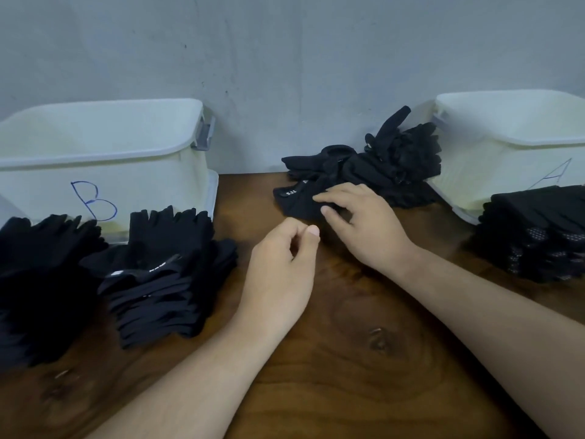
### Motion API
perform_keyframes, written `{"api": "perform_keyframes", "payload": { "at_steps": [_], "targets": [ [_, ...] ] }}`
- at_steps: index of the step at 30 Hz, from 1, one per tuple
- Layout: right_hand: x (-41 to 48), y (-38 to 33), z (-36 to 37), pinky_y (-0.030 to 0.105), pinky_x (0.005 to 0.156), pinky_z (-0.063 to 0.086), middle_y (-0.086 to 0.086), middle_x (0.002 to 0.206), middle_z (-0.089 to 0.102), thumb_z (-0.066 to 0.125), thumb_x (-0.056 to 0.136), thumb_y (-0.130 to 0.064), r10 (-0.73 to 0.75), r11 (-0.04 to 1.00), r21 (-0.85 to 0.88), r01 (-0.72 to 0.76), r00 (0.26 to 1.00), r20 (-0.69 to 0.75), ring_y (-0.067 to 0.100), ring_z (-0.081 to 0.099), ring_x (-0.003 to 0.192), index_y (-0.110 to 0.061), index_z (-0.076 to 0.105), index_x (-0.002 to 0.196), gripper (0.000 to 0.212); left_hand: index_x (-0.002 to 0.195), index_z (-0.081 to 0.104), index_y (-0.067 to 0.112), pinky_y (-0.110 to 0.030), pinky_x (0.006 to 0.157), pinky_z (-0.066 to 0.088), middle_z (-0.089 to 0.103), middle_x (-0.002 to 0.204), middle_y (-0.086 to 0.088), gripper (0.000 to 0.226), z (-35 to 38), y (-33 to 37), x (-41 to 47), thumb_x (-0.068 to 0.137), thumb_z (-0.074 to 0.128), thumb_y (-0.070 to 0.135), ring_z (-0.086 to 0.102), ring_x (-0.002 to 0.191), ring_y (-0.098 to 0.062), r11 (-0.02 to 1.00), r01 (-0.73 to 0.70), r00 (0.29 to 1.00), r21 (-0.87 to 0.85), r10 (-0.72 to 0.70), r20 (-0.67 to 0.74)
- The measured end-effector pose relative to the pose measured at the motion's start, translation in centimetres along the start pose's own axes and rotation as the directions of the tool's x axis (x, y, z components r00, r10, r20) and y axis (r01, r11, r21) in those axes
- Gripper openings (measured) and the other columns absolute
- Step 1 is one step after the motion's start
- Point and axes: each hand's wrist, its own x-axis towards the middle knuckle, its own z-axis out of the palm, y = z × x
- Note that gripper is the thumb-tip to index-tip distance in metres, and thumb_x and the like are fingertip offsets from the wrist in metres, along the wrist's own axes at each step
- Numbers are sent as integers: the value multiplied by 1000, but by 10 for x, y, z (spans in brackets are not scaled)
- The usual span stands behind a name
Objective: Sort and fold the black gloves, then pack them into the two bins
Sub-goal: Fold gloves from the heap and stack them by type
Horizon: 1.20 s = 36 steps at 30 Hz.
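Observation:
A loose heap of black gloves (380, 166) lies against the wall between the two bins. My right hand (361, 223) rests on the nearest glove (296, 201), a black one with a white label, fingers curled onto its fabric. My left hand (281, 264) hovers over the table just in front of that glove, fingers loosely curled, holding nothing. A white bin marked B (104, 156) stands at the left and a white bin marked A (512, 144) at the right. Both look empty from here.
Two stacks of folded black gloves, one at the far left (41, 280) and one beside it (167, 274), sit before bin B. Another stack with dotted palms (538, 236) sits before bin A. The brown wooden table (364, 359) ends at a grey wall.

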Motion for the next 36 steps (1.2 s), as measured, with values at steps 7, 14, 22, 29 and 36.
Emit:
{"api": "perform_keyframes", "payload": {
  "at_steps": [7,14,22,29,36],
  "targets": [
    [-34,-4,-35,56,77,62,15,89,68,82,94,-24,302,815,545,-197,947,-110,33,70,89,-10,58,87,28,112,56,45,-5,81,42,53,112,30,27,0,2,-3,100,66,23,55,107,0,988,-75,996,137,80,-35],
    [-62,-18,-55,48,83,66,29,110,66,69,100,-10,352,417,881,-223,933,70,47,69,110,1,62,105,14,158,28,46,-29,124,32,33,159,32,79,8,10,-20,92,71,57,28,151,6,925,-302,929,230,231,290],
    [-65,-34,-58,36,113,50,3,134,71,56,107,-2,22,705,704,86,990,-142,20,63,133,-9,59,144,38,138,55,33,-30,104,55,70,128,21,29,6,11,-14,110,56,24,64,122,3,979,-111,994,-171,113,-2],
    [-60,2,-43,34,117,48,-22,129,68,63,104,-7,222,899,398,-181,973,-61,-6,58,128,-33,69,130,38,158,32,36,-14,116,37,41,155,21,70,9,-3,-8,101,70,23,41,139,11,996,31,997,81,-26,-72],
    [-59,4,-39,1,99,36,-26,126,61,72,100,-23,149,966,220,-135,988,-49,-8,54,124,-35,72,120,24,144,54,40,-33,124,32,47,149,26,38,10,2,-10,106,57,34,31,142,6,899,-187,982,397,157,107]
  ]
}}
